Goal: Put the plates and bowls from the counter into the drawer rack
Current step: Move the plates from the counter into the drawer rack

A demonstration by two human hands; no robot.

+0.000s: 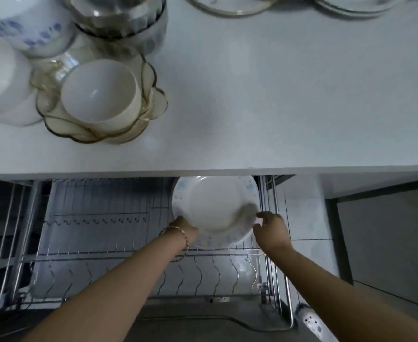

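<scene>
Below the white surface [277, 107] holding bowls [99, 95], the left hand [185, 228] grips the plate [215, 208] at the drawer rack's [104, 243] right end, while the right hand's [272, 233] fingers [264, 214] are spread and empty beside it; it is best eased upright between two wires.

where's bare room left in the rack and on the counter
The rack is bare left of the held plate. The counter is bare between the bowls and the back-right plates. Crowded: the rack's right end, with left hand and right hand.
</scene>
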